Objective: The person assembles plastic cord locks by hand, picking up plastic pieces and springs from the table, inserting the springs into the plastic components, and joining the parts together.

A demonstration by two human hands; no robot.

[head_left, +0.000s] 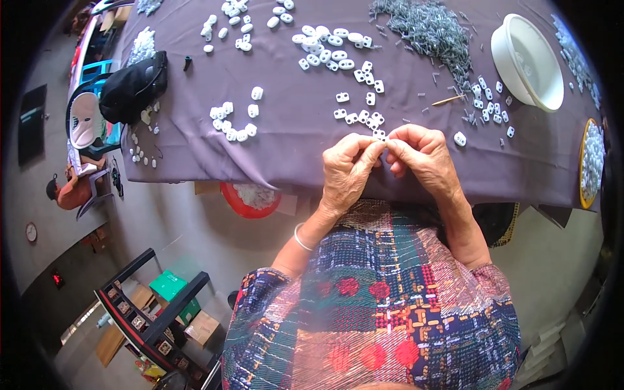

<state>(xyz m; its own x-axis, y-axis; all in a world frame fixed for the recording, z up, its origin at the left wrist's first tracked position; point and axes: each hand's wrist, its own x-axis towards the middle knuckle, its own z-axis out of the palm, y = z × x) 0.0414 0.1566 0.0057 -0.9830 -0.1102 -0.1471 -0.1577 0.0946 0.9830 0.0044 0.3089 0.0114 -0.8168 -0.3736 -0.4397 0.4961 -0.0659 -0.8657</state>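
Observation:
Near the front edge of the cloth-covered table, both my hands meet over a small white plastic piece with dark holes. The fingertips of my left hand pinch it from the left. From the right, my right hand closes thumb and forefinger on the same piece. Just beyond my fingers lie several like white two-holed pieces. A larger heap of white oval pieces is farther off. One loose white piece rests right of my right hand. What my fingertips cover is hidden.
A pile of small clear-grey pins spreads at the far side. To its right stands a white basin; a thin wooden stick lies nearer. A yellow-rimmed tray sits at the right edge. A black bag lies at left.

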